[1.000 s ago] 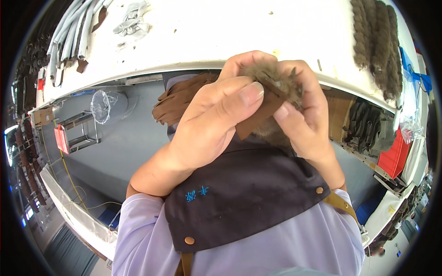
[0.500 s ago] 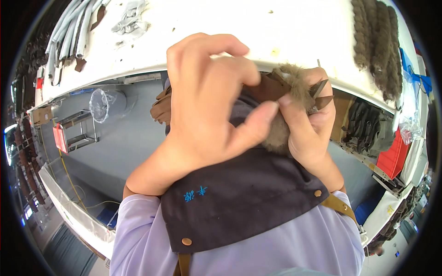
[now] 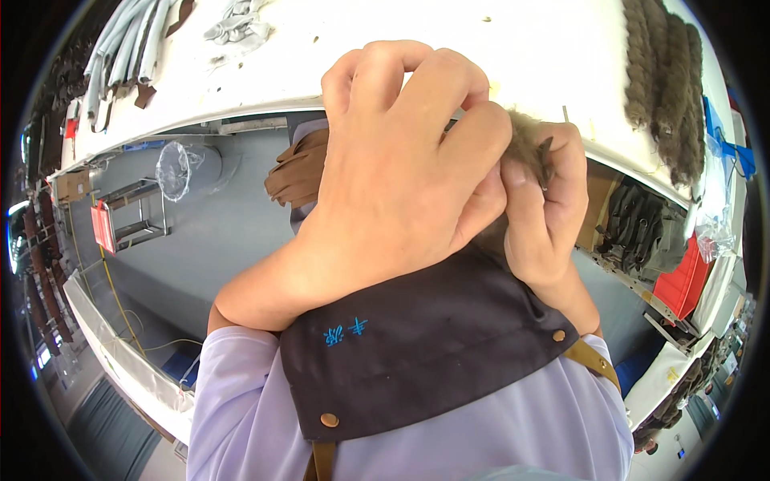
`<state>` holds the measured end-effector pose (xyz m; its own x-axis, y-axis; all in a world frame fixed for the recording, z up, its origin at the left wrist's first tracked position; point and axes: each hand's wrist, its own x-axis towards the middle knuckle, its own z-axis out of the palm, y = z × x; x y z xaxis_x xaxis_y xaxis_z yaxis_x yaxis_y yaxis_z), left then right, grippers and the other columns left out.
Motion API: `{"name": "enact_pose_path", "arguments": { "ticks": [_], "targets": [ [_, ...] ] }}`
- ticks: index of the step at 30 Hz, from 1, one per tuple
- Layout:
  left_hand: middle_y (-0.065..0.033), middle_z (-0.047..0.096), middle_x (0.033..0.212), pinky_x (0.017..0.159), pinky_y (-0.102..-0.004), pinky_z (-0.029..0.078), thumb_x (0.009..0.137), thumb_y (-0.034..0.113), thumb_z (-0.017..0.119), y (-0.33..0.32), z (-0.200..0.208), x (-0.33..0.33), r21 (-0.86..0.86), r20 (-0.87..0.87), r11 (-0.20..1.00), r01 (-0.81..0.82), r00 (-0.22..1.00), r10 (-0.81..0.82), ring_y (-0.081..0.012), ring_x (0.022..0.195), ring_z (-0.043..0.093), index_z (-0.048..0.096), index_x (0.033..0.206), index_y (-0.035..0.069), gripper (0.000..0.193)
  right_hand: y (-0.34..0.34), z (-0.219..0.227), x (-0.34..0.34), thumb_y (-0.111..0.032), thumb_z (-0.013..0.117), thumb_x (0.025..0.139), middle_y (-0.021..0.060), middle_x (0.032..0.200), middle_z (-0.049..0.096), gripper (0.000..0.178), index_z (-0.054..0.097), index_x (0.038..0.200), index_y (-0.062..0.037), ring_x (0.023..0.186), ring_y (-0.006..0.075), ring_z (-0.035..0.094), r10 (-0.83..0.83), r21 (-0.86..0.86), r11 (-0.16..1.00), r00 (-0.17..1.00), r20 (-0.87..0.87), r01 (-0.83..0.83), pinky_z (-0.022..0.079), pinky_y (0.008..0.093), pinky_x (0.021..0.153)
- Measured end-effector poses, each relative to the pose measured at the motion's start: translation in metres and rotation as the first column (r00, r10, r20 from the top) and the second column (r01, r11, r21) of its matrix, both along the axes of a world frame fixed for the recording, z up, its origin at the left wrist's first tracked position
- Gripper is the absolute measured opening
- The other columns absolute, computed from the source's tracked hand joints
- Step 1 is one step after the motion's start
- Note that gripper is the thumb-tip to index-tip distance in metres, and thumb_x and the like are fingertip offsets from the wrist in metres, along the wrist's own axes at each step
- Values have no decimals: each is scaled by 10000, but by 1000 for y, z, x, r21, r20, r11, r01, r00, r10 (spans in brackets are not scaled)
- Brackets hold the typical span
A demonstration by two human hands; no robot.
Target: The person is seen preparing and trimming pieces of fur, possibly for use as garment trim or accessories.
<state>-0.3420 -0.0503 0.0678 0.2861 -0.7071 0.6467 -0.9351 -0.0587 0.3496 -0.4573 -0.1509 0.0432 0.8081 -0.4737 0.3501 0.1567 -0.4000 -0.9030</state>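
Note:
A tuft of grey-brown fur [image 3: 525, 140] shows between my two hands in front of my chest, at the table's near edge. My right hand [image 3: 549, 212] is closed on this fur piece, its thumb pressed against the bent fingers, with a small dark tip sticking out. Right beside it, my left hand [image 3: 409, 152] has its fingers curled in and its thumb drawn to the forefinger against the fur. Whatever lies in that pinch is hidden behind the knuckles. A bundle of brown strips [image 3: 298, 171] hangs left of my left wrist, partly covered by it.
Across the white table [image 3: 545, 48] lie grey-white rolled strips [image 3: 132, 40] at far left, a crumpled grey cloth [image 3: 238, 28] and brown fur strips [image 3: 670, 88] at right. Below stand a red bin [image 3: 682, 276], a metal frame [image 3: 140, 212] and a plastic-lined bin [image 3: 180, 170].
My left hand has moved right and closed, its thumb and forefinger coming together at the fur. The right hand keeps its grip in nearly the same place; the brown piece between the hands is now covered.

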Motion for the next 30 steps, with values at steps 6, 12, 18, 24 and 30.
{"name": "enact_pose_path", "arguments": {
  "ticks": [6,12,18,24,30],
  "targets": [
    [-75,435,960,582,-248,359,733,37,503,11,-8,5,-223,-891,914,339,309,-332,-145,720,439,493,768,7,47,8,3,-2,-16,475,813,16,824,510,150,438,957,-3,728,66,452,-46,413,911,997,54,20,375,198,657],
    [-47,423,1023,679,-242,372,838,113,431,12,-20,-4,-449,-884,857,252,-263,-386,-83,745,414,513,801,11,137,-6,5,-8,-162,511,848,87,968,562,235,474,1021,-8,860,132,537,166,877,459,984,69,-139,442,264,762],
    [-53,447,999,678,-245,374,862,159,412,17,-24,2,-405,-910,859,314,-232,-344,-89,716,427,502,841,-7,189,-1,11,-5,-254,540,790,72,913,542,425,454,1098,25,775,131,521,107,900,435,992,-68,15,419,245,657],
    [-89,435,977,698,-249,354,859,159,452,18,-10,7,-202,-885,886,417,309,-347,-127,781,408,469,811,6,161,3,-1,-9,-137,522,829,36,949,544,275,470,1065,-4,863,97,509,75,817,572,996,37,-74,416,249,767],
    [-133,442,1032,717,-256,376,875,211,480,12,-18,0,-219,-892,867,448,267,-364,-146,851,428,475,787,20,211,1,-5,2,-102,518,853,34,982,542,254,467,1085,-14,900,96,508,164,883,439,981,106,-168,412,251,805]
  ]
}}
